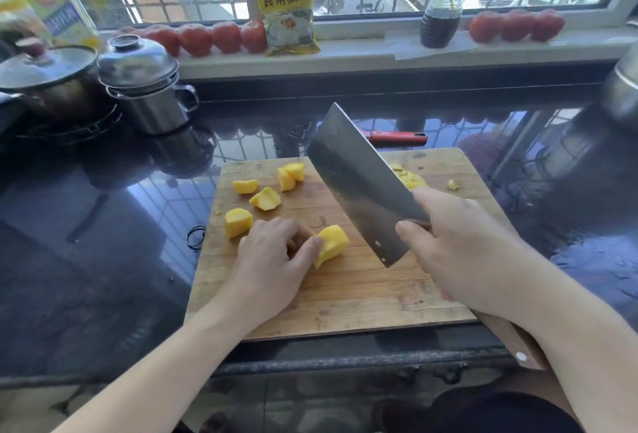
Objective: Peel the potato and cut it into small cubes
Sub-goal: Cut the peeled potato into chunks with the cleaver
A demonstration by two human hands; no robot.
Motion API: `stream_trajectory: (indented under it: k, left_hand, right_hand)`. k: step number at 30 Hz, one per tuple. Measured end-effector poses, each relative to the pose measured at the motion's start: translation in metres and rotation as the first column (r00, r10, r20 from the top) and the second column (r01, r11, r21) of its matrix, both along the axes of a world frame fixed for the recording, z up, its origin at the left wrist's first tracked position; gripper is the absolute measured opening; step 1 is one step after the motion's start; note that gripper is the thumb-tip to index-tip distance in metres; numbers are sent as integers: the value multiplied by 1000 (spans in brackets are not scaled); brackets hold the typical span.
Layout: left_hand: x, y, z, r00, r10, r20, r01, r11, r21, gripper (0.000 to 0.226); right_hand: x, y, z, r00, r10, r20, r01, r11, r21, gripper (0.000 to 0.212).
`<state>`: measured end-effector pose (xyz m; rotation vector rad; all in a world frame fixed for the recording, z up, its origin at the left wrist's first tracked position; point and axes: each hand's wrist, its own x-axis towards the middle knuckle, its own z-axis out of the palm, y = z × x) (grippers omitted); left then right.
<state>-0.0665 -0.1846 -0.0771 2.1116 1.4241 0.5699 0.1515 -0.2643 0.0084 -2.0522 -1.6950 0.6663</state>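
A wooden cutting board (pixel 362 298) lies on the dark glossy counter. My left hand (pixel 272 260) presses down on a peeled yellow potato piece (pixel 333 243) near the board's middle. Several cut potato chunks (pixel 265 198) lie scattered on the board's far left part. My right hand (pixel 462 249) grips a wide cleaver (pixel 359 180) by its wooden handle, the blade raised and tilted just right of the held piece. More yellow bits (pixel 412 180) lie behind the blade.
A red-handled peeler (pixel 397 137) lies beyond the board. Two lidded steel pots (pixel 145 87) stand at the far left. On the windowsill are tomatoes (pixel 207 37), a yellow packet (pixel 290 8) and a dark sauce bottle (pixel 441 15). A black hair tie (pixel 196 236) lies left of the board.
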Motion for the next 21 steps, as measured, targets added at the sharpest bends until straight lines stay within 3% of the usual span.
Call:
stream_trajectory:
  k: [5, 13, 21]
  left_hand:
    - [0, -7, -6, 995, 39, 96, -47, 995, 88, 20]
    - [5, -12, -5, 995, 65, 73, -74, 990, 124, 23]
    - [2, -21, -8, 1000, 6, -10, -4, 976, 217, 25]
  right_hand:
    - [-20, -6, 1, 993, 70, 95, -68, 997, -18, 24]
    - [-40, -20, 4, 960, 109, 257, -98, 994, -55, 21]
    - [-43, -18, 4, 946, 123, 300, -115, 992, -41, 20]
